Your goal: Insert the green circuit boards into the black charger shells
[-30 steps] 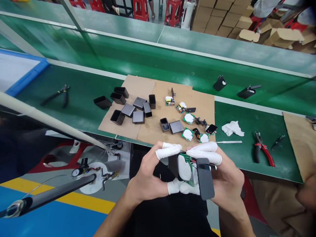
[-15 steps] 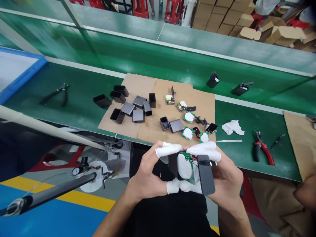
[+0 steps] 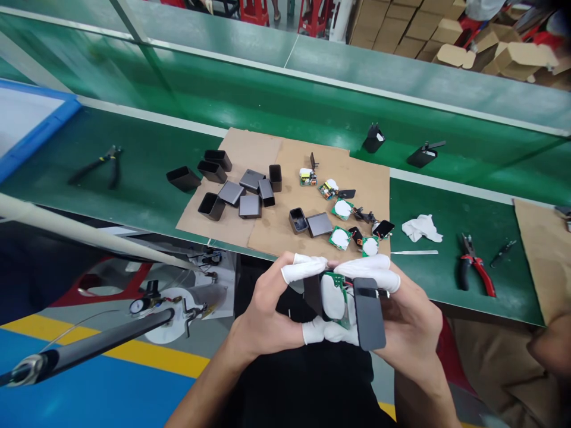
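My left hand and my right hand meet in front of me, below the bench edge, both with white finger cots. Between them they pinch a green circuit board with a white pad and a dark flat cover that is joined to it. The left fingers grip the board's left side, where a black part stands. The right fingers close on the cover and the board's top edge. On the cardboard sheet lie several dark housings and more boards with white pads.
Black pliers lie at the bench's left. A white cloth, a thin metal strip and red-handled pliers lie at the right. Two dark charger bodies rest on the green belt. Cardboard boxes stack up behind.
My hands and the board with its cover have kept the same grip; the view has shifted slightly, so the bench items sit a little higher and leftward in the picture.
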A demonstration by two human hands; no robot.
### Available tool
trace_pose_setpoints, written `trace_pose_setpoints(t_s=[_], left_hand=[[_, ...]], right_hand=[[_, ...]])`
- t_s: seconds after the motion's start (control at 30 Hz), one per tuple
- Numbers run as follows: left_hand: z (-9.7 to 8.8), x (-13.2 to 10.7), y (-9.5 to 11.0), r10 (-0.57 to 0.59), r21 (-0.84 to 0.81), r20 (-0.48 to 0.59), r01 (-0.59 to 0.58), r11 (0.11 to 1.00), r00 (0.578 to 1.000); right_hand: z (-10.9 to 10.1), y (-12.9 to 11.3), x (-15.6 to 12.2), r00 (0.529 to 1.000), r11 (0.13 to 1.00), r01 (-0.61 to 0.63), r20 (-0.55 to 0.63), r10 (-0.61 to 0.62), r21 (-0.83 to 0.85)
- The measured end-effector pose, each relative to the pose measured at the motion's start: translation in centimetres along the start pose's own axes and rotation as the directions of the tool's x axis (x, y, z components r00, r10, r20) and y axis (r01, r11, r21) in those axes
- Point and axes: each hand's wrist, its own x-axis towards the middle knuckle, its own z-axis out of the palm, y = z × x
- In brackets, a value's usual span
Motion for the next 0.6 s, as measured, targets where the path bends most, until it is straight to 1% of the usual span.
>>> trace_pose_setpoints(t_s=[0.23,0.4,0.5,0.6], left_hand=[[-0.08,0.11,-0.23,0.018,0.019,0.002,-0.018,1.000,1.000],[-0.25,-0.24,-0.07,-0.039,0.031,0.013,0.039,0.999,0.999],[-0.31,-0.63,-0.28,-0.071,0.053,0.000,0.071,0.996,0.997],[-0.34,-0.81,-0.60,-0.077,0.088,-0.018,0.078,0.993,0.997]], right_hand=[[0.03,-0.17,0.01,1.000,1.000,-0.024,0.014,0.024,0.003],[0.15,-0.27,0.19,0.999,0.999,-0.033,0.036,0.034,-0.012],[0.54,-0.26,0.29,0.997,0.998,-0.057,0.049,0.057,-0.006],[0.94,-0.13,0.29,0.997,0.998,-0.063,0.045,0.063,-0.003]])
